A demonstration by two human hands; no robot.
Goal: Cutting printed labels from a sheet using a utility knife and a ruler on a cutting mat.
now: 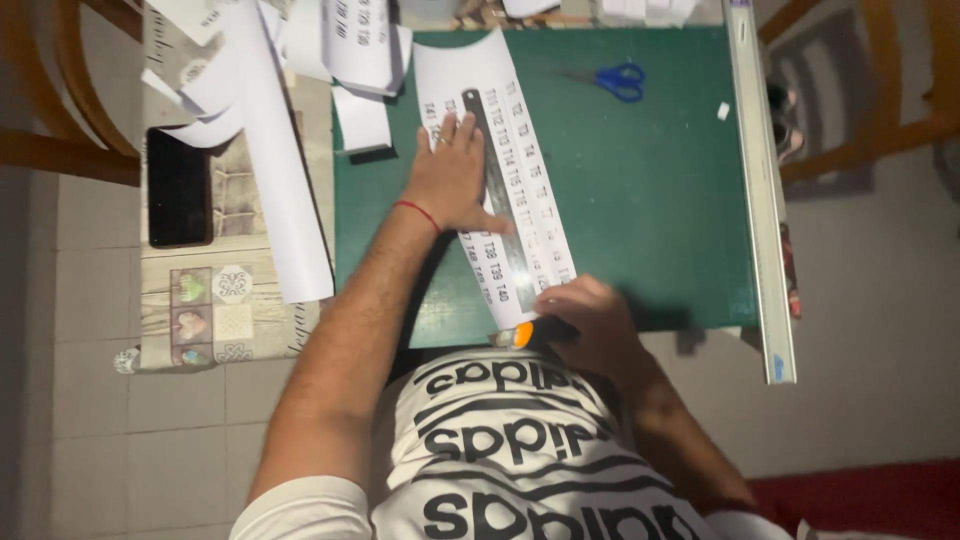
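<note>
A metal ruler [497, 190] lies on a long white paper strip [500, 170] printed with rows of dark characters, and both run the same way: their long axis goes from the far edge of the green cutting mat [650, 200] down to its near edge, leaning a little to the person's right as it comes closer. The left hand [452, 175] lies flat and spread on the strip on the left side of the ruler, fingers pointing to the far edge, thumb pressed against the ruler about midway along it. The right hand [592, 322] sits at the near end of that same line, closed around an orange-tipped utility knife [522, 335] whose tip touches the strip's near end just beside the ruler. So the left hand is the farther one, and the right one is closest to the body. Blue-handled scissors [615, 80] lie well apart near the mat's far right corner; loose paper sheets [270, 150] and a dark phone [178, 187] lie at the tabletop's left side.
</note>
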